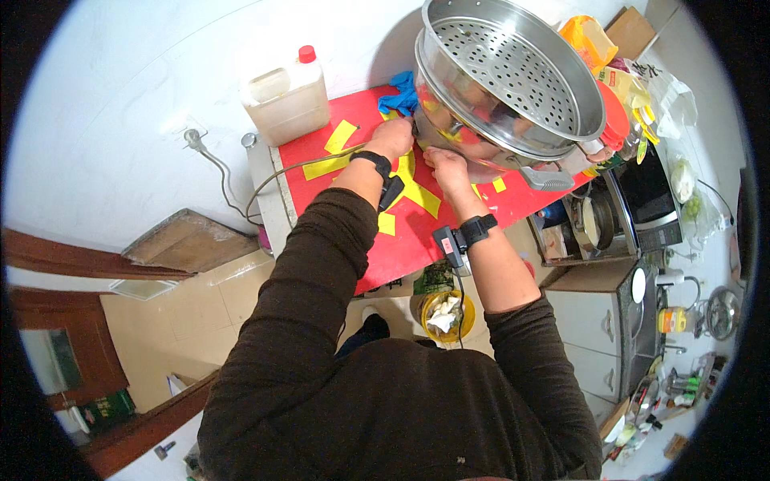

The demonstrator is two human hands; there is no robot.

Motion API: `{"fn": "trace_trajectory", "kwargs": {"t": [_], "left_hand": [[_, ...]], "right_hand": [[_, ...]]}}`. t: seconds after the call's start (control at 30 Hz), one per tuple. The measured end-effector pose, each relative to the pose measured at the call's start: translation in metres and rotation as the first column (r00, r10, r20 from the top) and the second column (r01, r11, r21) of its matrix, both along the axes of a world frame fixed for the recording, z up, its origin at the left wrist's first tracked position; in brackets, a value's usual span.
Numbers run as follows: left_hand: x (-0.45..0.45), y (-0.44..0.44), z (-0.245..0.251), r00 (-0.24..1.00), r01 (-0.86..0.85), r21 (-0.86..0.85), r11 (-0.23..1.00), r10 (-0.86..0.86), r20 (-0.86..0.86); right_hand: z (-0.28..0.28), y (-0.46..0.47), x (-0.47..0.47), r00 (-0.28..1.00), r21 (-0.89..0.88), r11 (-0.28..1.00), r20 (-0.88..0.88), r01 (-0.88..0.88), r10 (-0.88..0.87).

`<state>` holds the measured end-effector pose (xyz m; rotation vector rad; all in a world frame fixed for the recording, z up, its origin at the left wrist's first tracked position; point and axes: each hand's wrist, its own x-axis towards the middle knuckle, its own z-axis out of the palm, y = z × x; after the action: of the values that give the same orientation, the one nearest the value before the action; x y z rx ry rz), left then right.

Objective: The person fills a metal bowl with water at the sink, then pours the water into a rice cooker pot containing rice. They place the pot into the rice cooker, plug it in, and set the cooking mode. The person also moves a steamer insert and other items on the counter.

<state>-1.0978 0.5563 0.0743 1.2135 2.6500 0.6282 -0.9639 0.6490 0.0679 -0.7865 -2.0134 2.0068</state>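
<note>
A stack of stainless steel steamer pots (481, 114) stands on the red tabletop (397, 264), its perforated tray facing up. My left hand (394, 137) is at the stack's lower left side, with a grey cord (283, 170) running to it across the table; its fingertips are hidden, and what they hold cannot be told. My right hand (446, 165) is close by on the right, fingers bent against the lower front of the stack. Blue gloves (402, 93) lie crumpled behind my left hand. Yellow tape strips (421, 195) mark the tabletop. Both wrists wear black straps with small devices.
A plastic jug with a red cap (289, 108) stands at the back left. A wall plug (192, 138) has a cord hanging from it. Plastic bags (668, 102) and a microwave oven (652, 198) are at the right. Below the table's front edge stands a yellow bin (469, 318).
</note>
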Motion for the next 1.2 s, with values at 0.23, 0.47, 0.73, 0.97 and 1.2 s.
{"fn": "trace_trajectory", "kwargs": {"t": [0.23,0.47,0.73,0.97,1.2], "left_hand": [[-0.012,-0.006,0.006,0.990,0.139,-0.104,0.985,-0.139,0.005],[-0.021,-0.010,0.007,0.969,0.249,-0.080,0.965,-0.247,0.030],[-0.051,-0.054,0.006,0.968,0.248,0.009,0.969,-0.247,-0.033],[-0.039,-0.082,0.026,0.983,0.182,0.071,0.981,-0.181,-0.022],[-0.025,-0.134,0.053,0.976,-0.026,0.089,0.996,0.045,-0.214]], "right_hand": [[0.009,-0.004,0.003,0.999,0.000,1.000,0.039,0.019,-0.019],[0.010,-0.005,0.005,0.996,-0.110,0.992,-0.048,0.064,-0.070],[-0.002,0.000,0.005,0.997,0.013,1.000,-0.076,0.012,-0.011],[0.022,-0.002,0.008,0.991,-0.091,0.994,0.116,-0.055,0.065],[0.033,-0.006,0.011,0.988,-0.118,0.991,0.133,-0.060,0.076]]}}
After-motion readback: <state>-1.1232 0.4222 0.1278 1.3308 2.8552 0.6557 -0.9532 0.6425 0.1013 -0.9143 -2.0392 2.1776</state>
